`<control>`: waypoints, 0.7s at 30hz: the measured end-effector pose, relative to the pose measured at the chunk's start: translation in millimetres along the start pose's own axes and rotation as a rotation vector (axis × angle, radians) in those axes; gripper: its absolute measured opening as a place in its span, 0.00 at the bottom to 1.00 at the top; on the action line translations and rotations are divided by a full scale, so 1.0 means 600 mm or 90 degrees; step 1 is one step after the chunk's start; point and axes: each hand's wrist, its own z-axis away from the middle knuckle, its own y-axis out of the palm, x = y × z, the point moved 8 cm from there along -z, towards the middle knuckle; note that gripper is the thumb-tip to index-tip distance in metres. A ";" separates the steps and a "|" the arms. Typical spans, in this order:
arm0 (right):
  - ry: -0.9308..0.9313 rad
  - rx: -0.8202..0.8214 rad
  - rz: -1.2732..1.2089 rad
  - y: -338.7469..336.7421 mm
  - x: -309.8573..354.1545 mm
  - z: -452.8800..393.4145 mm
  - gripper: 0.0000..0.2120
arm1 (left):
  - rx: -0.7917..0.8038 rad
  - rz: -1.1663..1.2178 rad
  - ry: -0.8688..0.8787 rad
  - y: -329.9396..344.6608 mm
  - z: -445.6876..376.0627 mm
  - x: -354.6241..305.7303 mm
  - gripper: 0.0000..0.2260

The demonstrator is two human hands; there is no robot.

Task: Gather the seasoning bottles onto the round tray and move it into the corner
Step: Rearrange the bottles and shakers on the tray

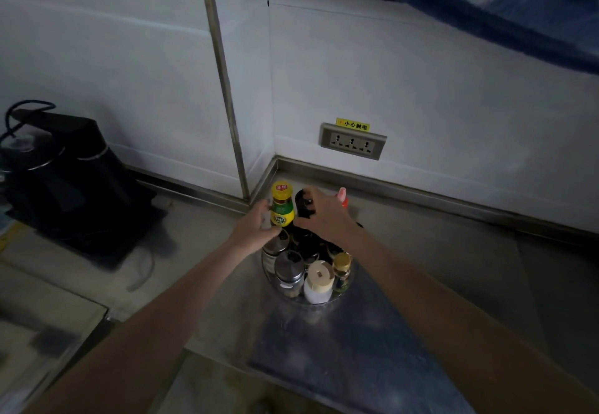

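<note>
One black kettle (pixel 61 167) sits far left on the steel counter (pixel 421 271), one triple socket (pixel 353 141) on the wall, and one round tray (pixel 324 300) near the corner – crammed with maybe seven or eight bottles, hard to count. Left hand (pixel 251 229) curls round the yellow-capped bottle (pixel 282 204); right hand (pixel 324 212) grips a dark bottle (pixel 303 206) beside it – both at the tray's back.

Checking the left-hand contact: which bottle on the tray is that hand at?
The tall yellow-capped bottle with the green label, at the round tray's far side; the left hand curls around it.
</note>
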 end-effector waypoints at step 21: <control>-0.007 -0.055 -0.094 0.060 0.012 -0.068 0.19 | 0.150 -0.079 0.080 0.023 0.010 0.026 0.41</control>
